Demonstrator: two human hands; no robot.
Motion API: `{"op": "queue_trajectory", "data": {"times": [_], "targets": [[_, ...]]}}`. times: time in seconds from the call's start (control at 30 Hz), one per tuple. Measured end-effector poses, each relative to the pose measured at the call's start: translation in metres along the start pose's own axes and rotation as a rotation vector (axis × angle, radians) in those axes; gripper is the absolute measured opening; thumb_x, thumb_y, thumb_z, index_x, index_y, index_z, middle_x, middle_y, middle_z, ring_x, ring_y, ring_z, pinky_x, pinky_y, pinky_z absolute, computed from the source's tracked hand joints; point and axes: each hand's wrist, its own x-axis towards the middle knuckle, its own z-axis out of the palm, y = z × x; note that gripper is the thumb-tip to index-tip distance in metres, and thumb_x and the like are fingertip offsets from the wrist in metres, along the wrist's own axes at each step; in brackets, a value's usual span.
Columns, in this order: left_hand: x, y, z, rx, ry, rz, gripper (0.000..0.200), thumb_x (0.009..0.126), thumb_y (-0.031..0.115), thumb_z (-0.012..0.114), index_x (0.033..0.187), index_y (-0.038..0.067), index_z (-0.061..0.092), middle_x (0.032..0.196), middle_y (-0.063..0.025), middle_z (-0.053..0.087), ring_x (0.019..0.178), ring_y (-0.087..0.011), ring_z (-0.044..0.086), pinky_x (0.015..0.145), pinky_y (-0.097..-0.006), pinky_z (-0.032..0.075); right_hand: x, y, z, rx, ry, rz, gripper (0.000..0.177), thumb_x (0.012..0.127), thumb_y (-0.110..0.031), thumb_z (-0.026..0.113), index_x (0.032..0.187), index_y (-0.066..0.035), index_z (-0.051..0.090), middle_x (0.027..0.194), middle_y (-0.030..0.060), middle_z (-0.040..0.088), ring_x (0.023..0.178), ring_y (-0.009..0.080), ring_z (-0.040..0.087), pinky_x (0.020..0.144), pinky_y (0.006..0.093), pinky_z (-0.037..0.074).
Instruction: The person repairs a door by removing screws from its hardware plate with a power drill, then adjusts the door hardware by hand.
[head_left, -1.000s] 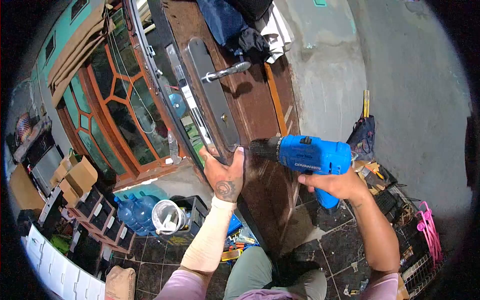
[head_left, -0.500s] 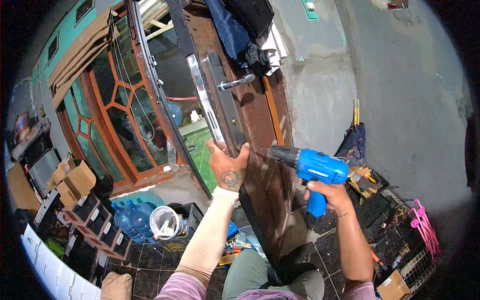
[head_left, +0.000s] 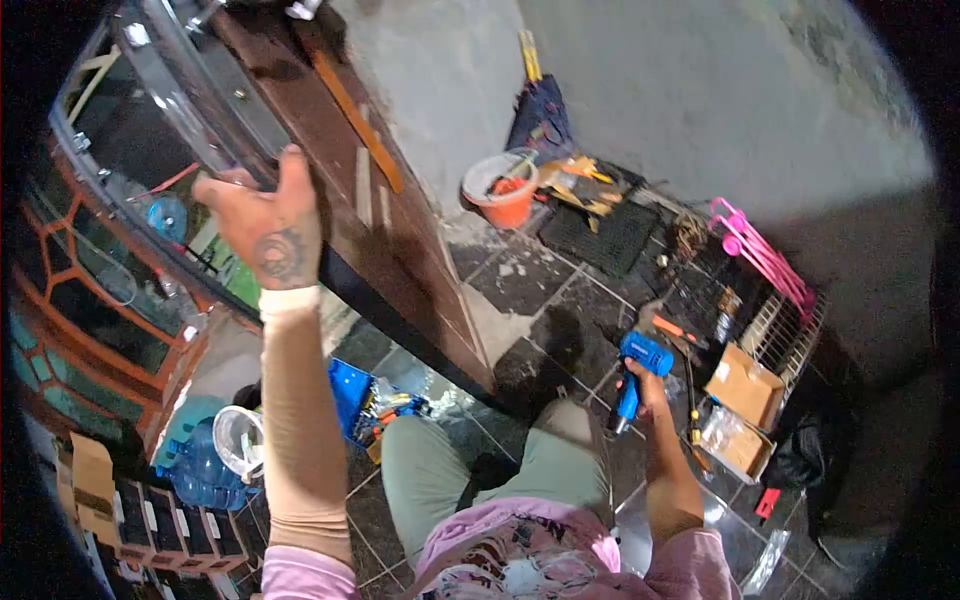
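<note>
My left hand is wrapped around the edge of the brown door, at the lower end of its dark handle plate. The thumb lies on the door's face, while the other fingers are partly hidden behind the edge. Low on the right, my right hand grips a blue cordless drill by its handle. The drill is above the tiled floor, apart from the door, and its chuck points left. Whether a bit is fitted I cannot make out.
An orange bucket stands by the wall near a black mat. To the right lie a hammer, an open cardboard box and a pink folded frame. Water bottles and a white pail stand left.
My right hand has carried the drill away from the door, down towards the floor. The view has turned down and right. My left hand still holds the door's edge.
</note>
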Motion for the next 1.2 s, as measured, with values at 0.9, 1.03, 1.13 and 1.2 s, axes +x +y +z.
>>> {"op": "queue_trajectory", "data": {"times": [0.9,1.03,1.13,1.2], "targets": [[-0.083,0.151,0.205,-0.192,0.232,0.227,0.089,0.066,0.034,0.078,0.124,-0.015,0.032,0.121,-0.0353,0.039,0.114,-0.0502,0.041,0.105,-0.0490,0.035,-0.014,0.226,-0.250,-0.610,0.637,-0.061,0.055,0.078,-0.034,0.079,0.122,-0.005,0.062,0.115,0.0097,0.066,0.106,0.0221,0.061,0.095,0.0354,0.046],[-0.086,0.177,0.179,-0.467,0.057,0.025,0.071,0.065,0.024,0.084,0.111,-0.006,0.038,0.110,-0.0274,0.044,0.106,-0.0433,0.046,0.096,-0.0487,0.037,-0.006,0.253,-0.264,-0.994,0.723,-0.414,0.035,0.076,-0.017,0.074,0.106,-0.002,0.064,0.099,0.0160,0.068,0.089,0.0328,0.065,0.081,0.0391,0.051],[-0.067,0.172,0.160,-0.621,-0.079,-0.057,0.064,0.067,0.027,0.086,0.105,-0.003,0.044,0.104,-0.0210,0.054,0.099,-0.0334,0.055,0.089,-0.0422,0.043,0.033,0.320,-0.332,-1.336,0.767,-0.391,0.044,0.082,-0.043,0.066,0.116,-0.016,0.065,0.103,0.0151,0.068,0.092,0.0308,0.066,0.077,0.0451,0.053],[-0.053,0.171,0.152,-0.768,-0.169,-0.143,0.064,0.067,0.027,0.087,0.106,-0.003,0.046,0.098,-0.0164,0.059,0.090,-0.0275,0.060,0.084,-0.0382,0.048,0.049,0.328,-0.352,-1.440,0.808,-0.580,0.042,0.086,-0.051,0.062,0.113,-0.020,0.070,0.096,0.0138,0.070,0.084,0.0311,0.068,0.070,0.0474,0.055]]}}
